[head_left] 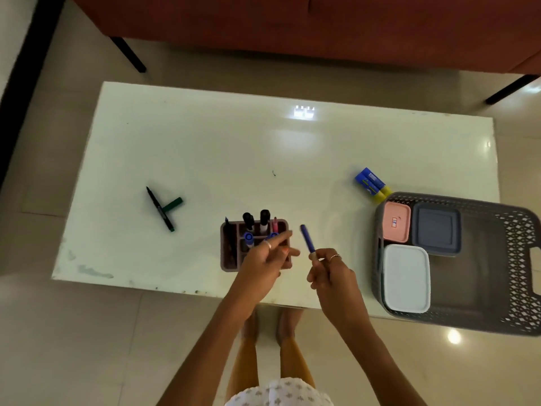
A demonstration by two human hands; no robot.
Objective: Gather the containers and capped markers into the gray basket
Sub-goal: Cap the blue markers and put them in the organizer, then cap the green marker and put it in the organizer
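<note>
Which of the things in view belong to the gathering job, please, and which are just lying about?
Job:
gray basket
pink container, dark blue container, white container
blue marker in the right hand
marker organizer under the left hand
green marker, its cap off

Lying about:
blue-and-yellow tubes
sofa

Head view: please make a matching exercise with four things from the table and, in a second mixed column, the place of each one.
Things:
1. blue capped marker
2. white rectangular lidded container
3. green uncapped marker
4. pair of blue and yellow glue sticks

Places:
A. lying on the white table, far side of the gray basket
B. held in the right hand
C. lying on the table's left part, its green cap beside it
D. inside the gray basket, near corner

Pairs: 1-B, 2-D, 3-C, 4-A
</note>
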